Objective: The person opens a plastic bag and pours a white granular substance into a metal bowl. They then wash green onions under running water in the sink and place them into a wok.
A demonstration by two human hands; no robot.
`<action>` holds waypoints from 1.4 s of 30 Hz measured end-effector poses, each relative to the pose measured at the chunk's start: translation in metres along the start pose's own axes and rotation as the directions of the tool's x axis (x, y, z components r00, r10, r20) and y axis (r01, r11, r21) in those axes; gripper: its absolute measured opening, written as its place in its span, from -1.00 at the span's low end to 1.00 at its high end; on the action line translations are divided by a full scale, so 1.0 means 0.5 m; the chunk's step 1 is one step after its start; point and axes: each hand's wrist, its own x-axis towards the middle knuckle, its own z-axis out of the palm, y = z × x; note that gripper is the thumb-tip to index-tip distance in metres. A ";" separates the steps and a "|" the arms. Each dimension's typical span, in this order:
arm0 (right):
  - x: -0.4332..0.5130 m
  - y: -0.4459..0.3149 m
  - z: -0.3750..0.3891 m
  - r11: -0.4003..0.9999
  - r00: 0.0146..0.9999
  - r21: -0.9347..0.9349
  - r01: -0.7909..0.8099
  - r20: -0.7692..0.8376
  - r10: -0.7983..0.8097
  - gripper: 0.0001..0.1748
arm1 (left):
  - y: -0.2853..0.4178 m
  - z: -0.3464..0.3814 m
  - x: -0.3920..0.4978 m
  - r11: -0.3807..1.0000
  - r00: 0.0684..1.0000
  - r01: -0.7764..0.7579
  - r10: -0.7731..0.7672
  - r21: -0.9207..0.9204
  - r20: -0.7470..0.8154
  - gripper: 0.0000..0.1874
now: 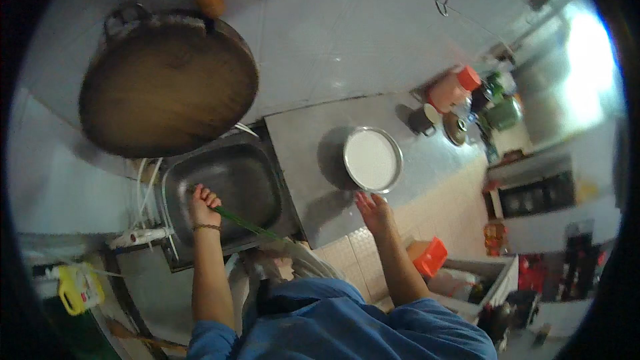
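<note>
My left hand (204, 206) is closed around the end of a thin green strand or band (250, 227), over the left part of the metal sink (235, 180). The strand runs down to a pale, partly see-through item (315, 260) in front of my body; what it is cannot be told. A round metal-rimmed bowl or pan with white contents (372, 160) sits on the grey counter (310, 145). My right hand (372, 210) is just below its near rim with fingers apart, holding nothing; whether it touches the rim cannot be told.
A large wok (170, 90) hangs on the tiled wall above the sink. A mug (424, 119), a pink bottle with a red lid (452, 90) and a lidded pot (455, 129) stand at the counter's far right. A yellow jug (80, 287) is at lower left, an orange container (430, 256) at lower right.
</note>
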 end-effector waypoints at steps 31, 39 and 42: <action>0.106 -0.176 -0.056 0.900 0.978 -0.424 -0.104 -0.207 0.015 -0.59 | 0.000 0.038 0.012 0.936 0.968 -0.224 0.183 -0.270 -0.170 -0.83; -0.317 -0.061 0.599 0.465 0.366 -0.384 0.798 0.921 0.133 -0.60 | 0.012 0.034 0.178 0.846 0.975 -0.219 0.211 -0.486 -0.071 -0.76; -0.406 0.033 0.795 0.156 0.167 -0.177 0.972 0.983 0.073 -0.58 | 0.048 0.007 0.193 0.829 0.960 -0.205 0.274 -0.521 0.058 -0.76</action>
